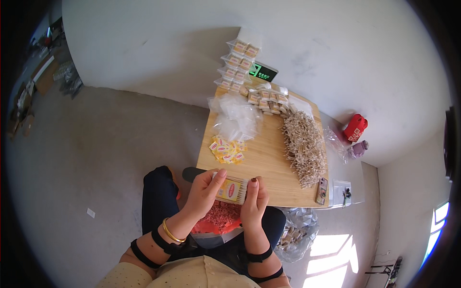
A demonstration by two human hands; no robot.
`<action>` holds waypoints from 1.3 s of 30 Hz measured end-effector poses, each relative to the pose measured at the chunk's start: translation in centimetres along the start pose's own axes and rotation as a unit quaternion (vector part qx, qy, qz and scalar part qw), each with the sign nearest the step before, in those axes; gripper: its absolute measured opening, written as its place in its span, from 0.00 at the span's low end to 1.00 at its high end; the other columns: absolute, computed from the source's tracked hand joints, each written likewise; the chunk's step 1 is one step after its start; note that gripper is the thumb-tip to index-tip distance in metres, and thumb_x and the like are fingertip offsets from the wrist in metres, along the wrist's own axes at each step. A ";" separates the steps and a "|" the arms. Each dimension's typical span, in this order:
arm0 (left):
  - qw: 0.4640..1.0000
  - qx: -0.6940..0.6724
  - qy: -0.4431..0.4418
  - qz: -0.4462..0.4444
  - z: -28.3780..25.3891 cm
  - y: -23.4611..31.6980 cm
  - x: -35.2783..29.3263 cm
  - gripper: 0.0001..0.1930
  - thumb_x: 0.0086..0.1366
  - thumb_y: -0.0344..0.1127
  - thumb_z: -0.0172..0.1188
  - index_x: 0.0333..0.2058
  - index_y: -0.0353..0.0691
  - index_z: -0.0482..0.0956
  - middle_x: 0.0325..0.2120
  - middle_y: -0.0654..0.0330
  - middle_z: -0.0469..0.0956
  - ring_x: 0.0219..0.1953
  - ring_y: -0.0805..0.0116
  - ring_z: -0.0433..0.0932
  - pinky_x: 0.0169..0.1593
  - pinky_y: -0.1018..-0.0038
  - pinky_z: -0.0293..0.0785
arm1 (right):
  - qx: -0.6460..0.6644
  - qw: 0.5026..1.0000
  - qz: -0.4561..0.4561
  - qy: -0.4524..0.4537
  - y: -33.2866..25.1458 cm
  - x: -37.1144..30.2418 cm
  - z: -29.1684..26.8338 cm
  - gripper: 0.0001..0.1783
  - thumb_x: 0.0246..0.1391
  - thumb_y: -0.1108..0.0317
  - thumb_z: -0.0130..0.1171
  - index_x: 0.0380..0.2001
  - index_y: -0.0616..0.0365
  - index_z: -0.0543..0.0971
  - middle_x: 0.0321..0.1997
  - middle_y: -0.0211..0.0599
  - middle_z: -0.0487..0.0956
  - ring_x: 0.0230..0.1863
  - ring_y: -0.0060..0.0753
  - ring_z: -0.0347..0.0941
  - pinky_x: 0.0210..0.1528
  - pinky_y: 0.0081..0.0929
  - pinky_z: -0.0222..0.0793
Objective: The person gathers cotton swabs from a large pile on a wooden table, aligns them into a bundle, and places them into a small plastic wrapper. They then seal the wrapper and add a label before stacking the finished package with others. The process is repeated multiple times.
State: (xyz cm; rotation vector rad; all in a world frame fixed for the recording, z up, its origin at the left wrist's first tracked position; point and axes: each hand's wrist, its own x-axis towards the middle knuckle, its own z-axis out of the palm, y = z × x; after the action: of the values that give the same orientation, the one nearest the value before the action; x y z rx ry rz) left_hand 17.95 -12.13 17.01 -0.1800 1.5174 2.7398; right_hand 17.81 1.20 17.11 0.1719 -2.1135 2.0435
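Note:
Between my two hands, near the table's front edge, is a flat pack of cotton swabs (231, 191) with a yellow label card on its face. My left hand (204, 194) grips its left side, thumb on top. On the right side, the fingers and thumb of my right hand (254, 204) close round the edge. Just beyond the pack lies a scattered pile of yellow label cards (227, 150), and past that a heap of clear plastic bags (236, 117). A large mound of loose cotton swabs (305, 149) covers the table's right side.
Filled packs (268, 101) lie at the table's (261, 153) back, beside a tall bagged stack (236, 67) and a green lit sign (265, 72). A phone (321, 191) rests at the right corner. Below my hands is a red bag (216, 222) of reddish bits; a clear sack (300, 233) stands right.

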 end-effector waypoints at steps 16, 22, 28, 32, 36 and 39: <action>0.984 0.118 0.005 0.132 -2.2 -2.5 0.1 0.25 0.80 0.51 0.46 0.33 0.33 0.75 0.24 0.68 0.72 0.27 0.84 0.63 0.29 0.77 0.61 | 0.065 0.996 0.055 0.013 -0.1 0.2 0.5 0.18 0.76 0.59 0.45 0.32 0.58 0.71 0.30 0.18 0.69 0.34 0.11 0.59 0.38 0.17 0.59; 0.996 0.056 -0.053 -0.036 -2.9 -1.2 0.0 0.35 0.79 0.61 0.34 0.51 0.33 0.77 0.37 0.60 0.82 0.36 0.76 0.78 0.38 0.80 0.71 | -0.007 0.999 0.034 0.020 0.9 1.2 -0.6 0.18 0.76 0.62 0.45 0.28 0.58 0.70 0.27 0.21 0.70 0.32 0.12 0.61 0.36 0.22 0.61; 0.986 0.160 0.035 -0.029 -7.7 -1.7 0.9 0.35 0.78 0.63 0.35 0.54 0.34 0.75 0.47 0.53 0.82 0.42 0.72 0.80 0.41 0.77 0.74 | -0.371 0.923 -0.103 -0.002 5.9 3.6 -3.0 0.17 0.69 0.64 0.53 0.24 0.58 0.68 0.18 0.45 0.69 0.18 0.44 0.66 0.23 0.40 0.62; 0.984 0.175 0.035 -0.023 -9.0 -3.0 0.8 0.32 0.79 0.60 0.37 0.53 0.34 0.75 0.46 0.53 0.83 0.42 0.72 0.80 0.41 0.77 0.74 | -0.486 0.867 -0.109 -0.025 15.0 2.6 -5.1 0.14 0.66 0.63 0.56 0.26 0.55 0.70 0.20 0.45 0.77 0.22 0.56 0.74 0.24 0.49 0.68; 0.975 0.221 0.010 -0.012 -9.7 -3.3 0.2 0.28 0.79 0.56 0.39 0.52 0.36 0.75 0.45 0.55 0.83 0.39 0.74 0.80 0.40 0.78 0.73 | -0.534 0.838 -0.098 -0.055 15.2 3.4 -4.9 0.14 0.64 0.62 0.58 0.25 0.54 0.71 0.19 0.45 0.77 0.22 0.55 0.76 0.25 0.49 0.70; 0.980 0.193 0.033 -0.030 -10.9 -3.7 -0.1 0.26 0.80 0.54 0.40 0.51 0.37 0.75 0.44 0.56 0.83 0.38 0.75 0.80 0.40 0.79 0.73 | -0.524 0.846 -0.099 -0.008 13.2 4.5 -3.9 0.14 0.64 0.61 0.58 0.25 0.54 0.71 0.18 0.45 0.77 0.21 0.55 0.76 0.25 0.49 0.70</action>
State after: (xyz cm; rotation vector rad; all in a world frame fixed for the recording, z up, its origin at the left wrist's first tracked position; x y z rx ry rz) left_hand 19.31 -19.43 8.18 -0.3054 1.9849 2.3548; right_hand 10.79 5.88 5.39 0.2105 -2.7214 0.5642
